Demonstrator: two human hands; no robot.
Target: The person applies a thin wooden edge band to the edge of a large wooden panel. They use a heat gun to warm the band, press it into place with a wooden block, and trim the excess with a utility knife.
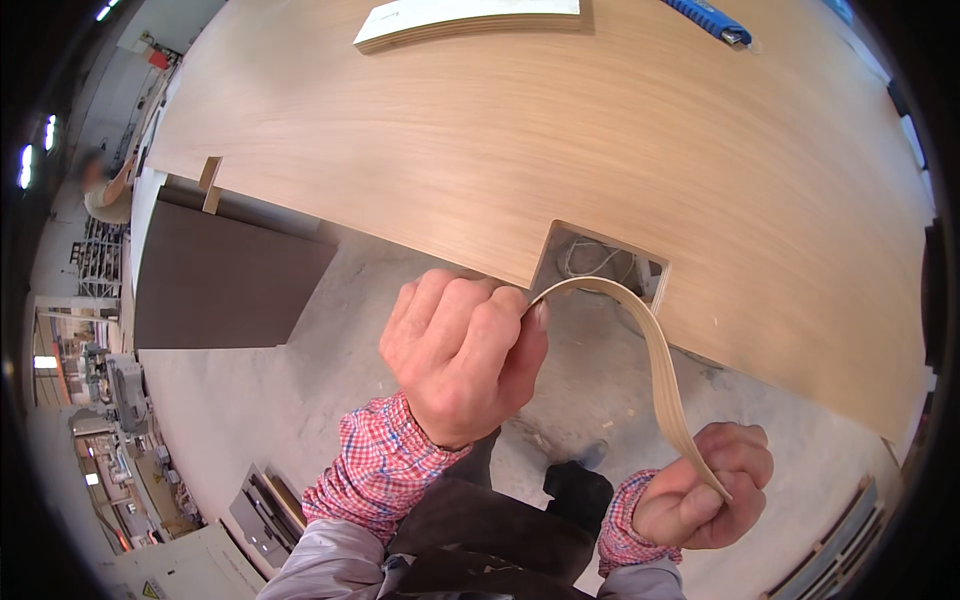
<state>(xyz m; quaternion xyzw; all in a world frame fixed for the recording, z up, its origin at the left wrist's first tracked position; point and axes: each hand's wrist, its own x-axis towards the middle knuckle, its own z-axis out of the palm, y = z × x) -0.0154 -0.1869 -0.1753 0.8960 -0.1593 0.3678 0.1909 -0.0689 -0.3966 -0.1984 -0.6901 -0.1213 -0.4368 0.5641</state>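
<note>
A thin, light wood veneer strip [655,360] arcs between both of my hands. My left hand [460,355] pinches one end of it between thumb and fingers, just below the edge of a large wooden panel [500,130]. My right hand [705,490] is closed around the strip's other end, lower down and near my body. The strip bends up and over in front of a square cut-out [600,265] in the panel's near edge, through which cables show.
A blue utility knife [710,20] lies at the panel's far right. A white-topped board [470,20] rests at the far edge. A dark brown panel [225,280] stands at left above the concrete floor [300,400]. A person bends over at far left [105,190].
</note>
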